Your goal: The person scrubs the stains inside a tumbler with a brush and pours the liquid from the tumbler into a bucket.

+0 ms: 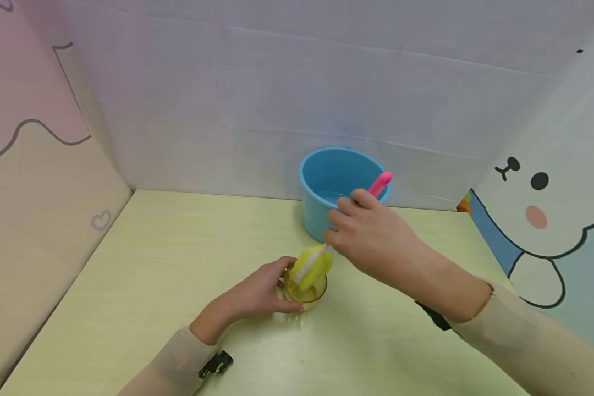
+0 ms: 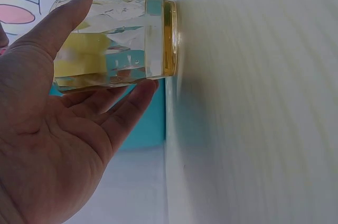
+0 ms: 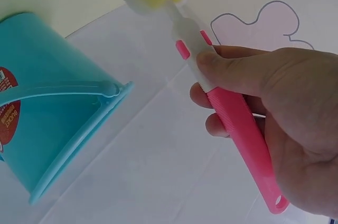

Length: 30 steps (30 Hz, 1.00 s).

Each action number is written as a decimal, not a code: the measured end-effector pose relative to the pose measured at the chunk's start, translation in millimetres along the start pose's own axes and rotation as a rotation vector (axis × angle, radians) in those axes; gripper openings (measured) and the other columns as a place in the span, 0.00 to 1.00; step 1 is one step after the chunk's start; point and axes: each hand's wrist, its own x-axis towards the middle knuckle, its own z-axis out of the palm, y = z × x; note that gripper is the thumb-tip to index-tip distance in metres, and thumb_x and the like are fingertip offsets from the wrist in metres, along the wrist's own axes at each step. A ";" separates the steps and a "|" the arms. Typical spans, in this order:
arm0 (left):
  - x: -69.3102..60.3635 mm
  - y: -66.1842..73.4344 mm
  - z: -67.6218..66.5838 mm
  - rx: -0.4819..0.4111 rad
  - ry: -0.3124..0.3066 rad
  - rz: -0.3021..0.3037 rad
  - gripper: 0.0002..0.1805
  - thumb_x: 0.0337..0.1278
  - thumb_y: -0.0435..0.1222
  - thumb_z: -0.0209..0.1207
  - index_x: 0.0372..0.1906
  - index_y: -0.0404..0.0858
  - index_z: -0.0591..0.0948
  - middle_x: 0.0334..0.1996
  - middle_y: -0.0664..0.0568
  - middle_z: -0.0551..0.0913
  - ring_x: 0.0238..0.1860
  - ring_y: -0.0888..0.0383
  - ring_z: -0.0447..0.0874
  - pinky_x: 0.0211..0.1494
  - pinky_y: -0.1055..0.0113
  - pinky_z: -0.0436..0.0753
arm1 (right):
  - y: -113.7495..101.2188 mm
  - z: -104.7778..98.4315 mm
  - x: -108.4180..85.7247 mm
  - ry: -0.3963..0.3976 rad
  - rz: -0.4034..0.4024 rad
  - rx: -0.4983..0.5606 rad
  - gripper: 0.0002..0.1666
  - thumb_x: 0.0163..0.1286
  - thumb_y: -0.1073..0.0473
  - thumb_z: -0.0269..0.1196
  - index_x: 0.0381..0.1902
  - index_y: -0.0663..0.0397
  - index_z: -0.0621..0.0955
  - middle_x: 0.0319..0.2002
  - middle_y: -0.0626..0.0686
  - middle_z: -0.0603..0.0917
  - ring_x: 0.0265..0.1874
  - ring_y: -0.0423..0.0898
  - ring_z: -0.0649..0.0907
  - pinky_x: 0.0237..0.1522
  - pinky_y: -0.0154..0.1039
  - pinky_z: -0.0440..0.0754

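— Where is the glass (image 2: 116, 44) found, and how is it held?

— It is stood upright, or nearly so, on the tabletop (image 1: 203, 247), on the near side of the bucket (image 1: 317, 217). Its wall is clasped in the grip of the left hand (image 1: 259, 291), with the thumb set on one side and the fingers on the other. Its mouth is partly filled by the sponge head (image 1: 313, 268) of the brush (image 3: 224, 105), whose pink handle (image 3: 251, 152) is grasped by the right hand (image 1: 371, 236).

— How would the glass be expected to handle?

— As fairly light, stiff and breakable, it may be judged; its smooth wall could be made slippery by wetting (how wet it is cannot be told). It is best taken round the middle, so that the rim is left free and unsqueezed.

— And the brush?

— It is judged light, being apparently made of plastic; a stiff handle is joined to a soft head that should be easily squashed. It is best grasped at the ribbed pink part, where slipping should be resisted.

— Can a count be given?

— One glass, one brush and one bucket are seen, and two hands, both occupied. On the bucket, one carrying handle (image 3: 58, 91) and one red label (image 3: 11, 113) are shown in the right wrist view.
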 end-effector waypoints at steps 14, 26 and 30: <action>1.1 1.9 -0.3 0.034 0.000 -0.009 0.49 0.50 0.47 0.83 0.74 0.38 0.70 0.60 0.56 0.80 0.55 0.57 0.81 0.58 0.61 0.83 | 5.6 -9.5 -9.6 -0.063 0.011 -0.002 0.14 0.58 0.49 0.83 0.38 0.41 0.90 0.32 0.49 0.79 0.37 0.50 0.76 0.45 0.46 0.69; 2.2 1.1 -0.1 0.013 -0.009 -0.006 0.49 0.51 0.47 0.82 0.75 0.38 0.69 0.62 0.55 0.79 0.55 0.58 0.81 0.59 0.62 0.83 | 6.4 -15.6 -13.3 -0.089 -0.008 0.001 0.17 0.55 0.48 0.84 0.40 0.41 0.90 0.30 0.49 0.78 0.36 0.49 0.77 0.45 0.46 0.68; 1.8 1.1 0.1 0.006 -0.014 -0.004 0.50 0.51 0.47 0.82 0.75 0.36 0.69 0.63 0.53 0.79 0.56 0.57 0.81 0.59 0.62 0.83 | 5.5 -19.2 -14.5 -0.091 -0.013 0.012 0.17 0.55 0.48 0.84 0.41 0.39 0.91 0.30 0.49 0.77 0.36 0.49 0.77 0.45 0.46 0.69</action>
